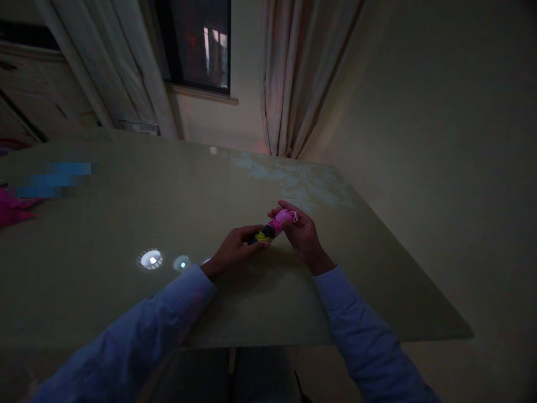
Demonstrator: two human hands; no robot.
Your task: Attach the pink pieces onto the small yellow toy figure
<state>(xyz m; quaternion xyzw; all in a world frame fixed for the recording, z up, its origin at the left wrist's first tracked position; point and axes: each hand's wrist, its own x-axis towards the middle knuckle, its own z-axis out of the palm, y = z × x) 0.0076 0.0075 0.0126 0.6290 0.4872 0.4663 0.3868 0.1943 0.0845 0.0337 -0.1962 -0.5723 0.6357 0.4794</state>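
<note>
I hold a small pink, black and yellow thing (pixel 273 226) just above the desk (pixel 126 224). My left hand (pixel 235 249) pinches its dark end. My right hand (pixel 302 234) wraps its pink end. I think I am working it apart; both hands need a firm grip.

A glossy glass-smooth table (pixel 126 224) mirrors lamp spots; the curtain (pixel 293 78) and sleeves (pixel 361 324) are matt cloth.
</note>
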